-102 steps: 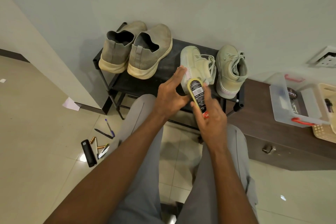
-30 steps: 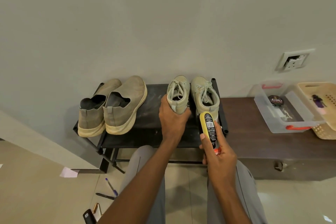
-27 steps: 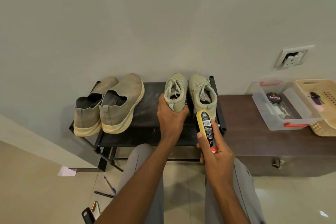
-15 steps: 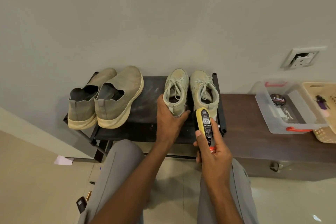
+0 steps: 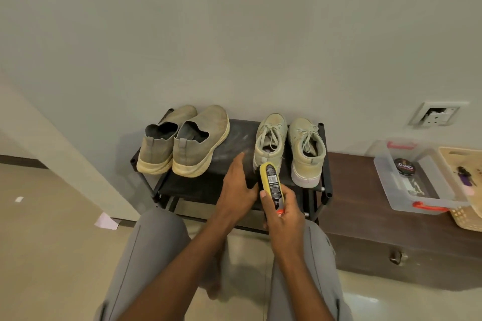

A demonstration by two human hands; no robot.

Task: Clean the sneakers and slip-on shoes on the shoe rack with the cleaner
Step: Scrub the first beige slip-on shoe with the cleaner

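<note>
Two pale green lace-up sneakers stand on the black shoe rack (image 5: 234,135), the left sneaker (image 5: 270,138) and the right sneaker (image 5: 306,151), heels toward me. Two tan slip-on shoes (image 5: 182,138) stand on the rack's left side. My right hand (image 5: 283,212) grips the yellow and black cleaner bottle (image 5: 272,184), upright in front of the left sneaker's heel. My left hand (image 5: 237,187) hovers over the rack just left of that sneaker, fingers straight, holding nothing.
A dark wooden chest (image 5: 391,216) stands right of the rack, carrying a clear plastic box (image 5: 409,180) with a polish tin (image 5: 404,164) and a beige basket (image 5: 467,190). A wall socket (image 5: 438,113) is above. My grey-trousered knees fill the foreground.
My left hand has let go of the left sneaker's heel and moved left, fingers now straight. The sneaker stands on the rack. The bottle stays in my right hand.
</note>
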